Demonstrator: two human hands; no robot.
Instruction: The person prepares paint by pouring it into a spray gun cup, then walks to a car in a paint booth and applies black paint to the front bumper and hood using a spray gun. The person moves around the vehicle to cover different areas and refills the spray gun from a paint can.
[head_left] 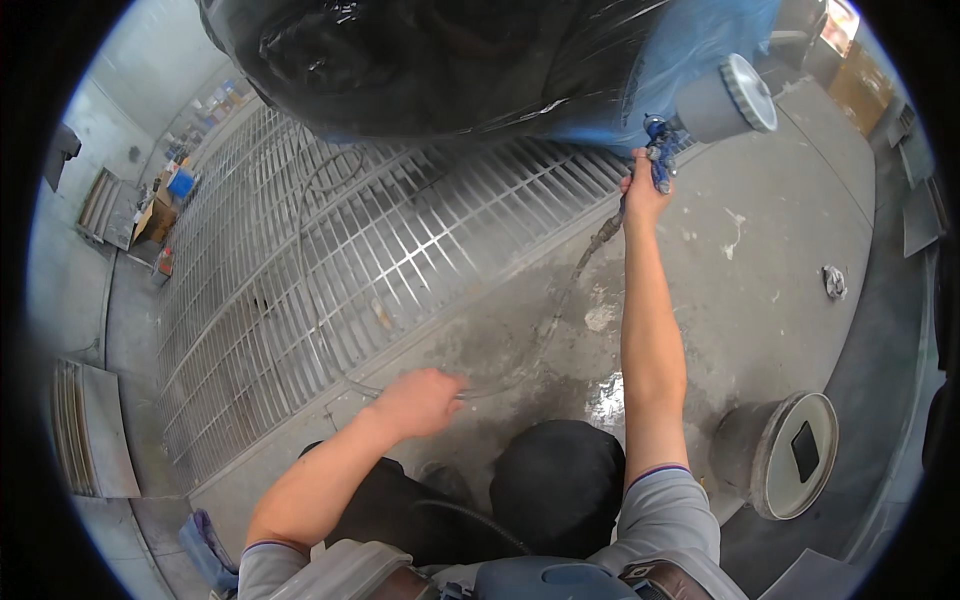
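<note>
R hand (648,192), nearer, grips spray gun (661,170), cup (715,103) toward approx. 2 o'clock, black-wrapped form (420,70) at 10; L hand (425,400), 7–8 o'clock, apparently closed round hose (500,386).

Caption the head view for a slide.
The right hand holds a spray gun near plastic sheeting while the left hand grips the hose.

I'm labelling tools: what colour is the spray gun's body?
The spray gun is mainly blue, with some silvery parts; the head view shows it best.
</note>
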